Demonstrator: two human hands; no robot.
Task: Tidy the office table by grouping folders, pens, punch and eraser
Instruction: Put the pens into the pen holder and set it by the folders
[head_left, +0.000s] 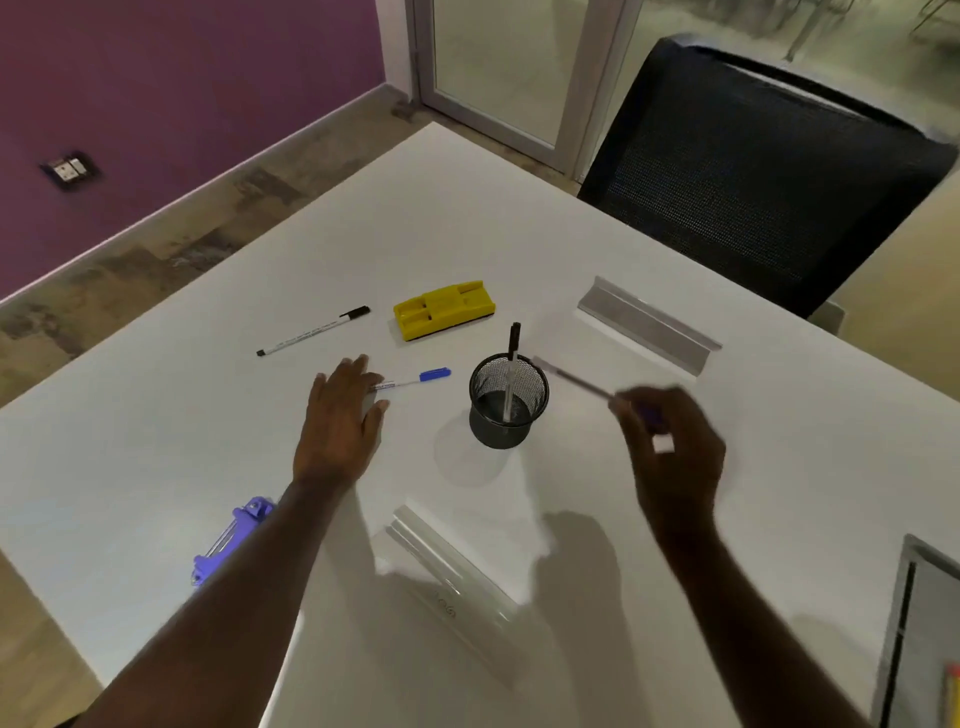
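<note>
A black mesh pen cup (508, 402) stands mid-table with one black-capped pen (512, 364) upright in it. My right hand (672, 457) is shut on a blurred pen (571, 379) whose tip points at the cup's rim. My left hand (340, 415) lies flat with fingers spread over the end of a blue-capped pen (418, 379). A black-capped pen (314, 331) lies further left. A yellow board eraser (444, 310) sits behind the cup. A purple punch (228, 540) is partly hidden by my left forearm.
Two clear folders lie on the white table (156, 441): one at the back right (647, 325), one near me (452, 577). A black mesh chair (763, 166) stands behind the table. A grey tray (919, 623) shows at the right edge.
</note>
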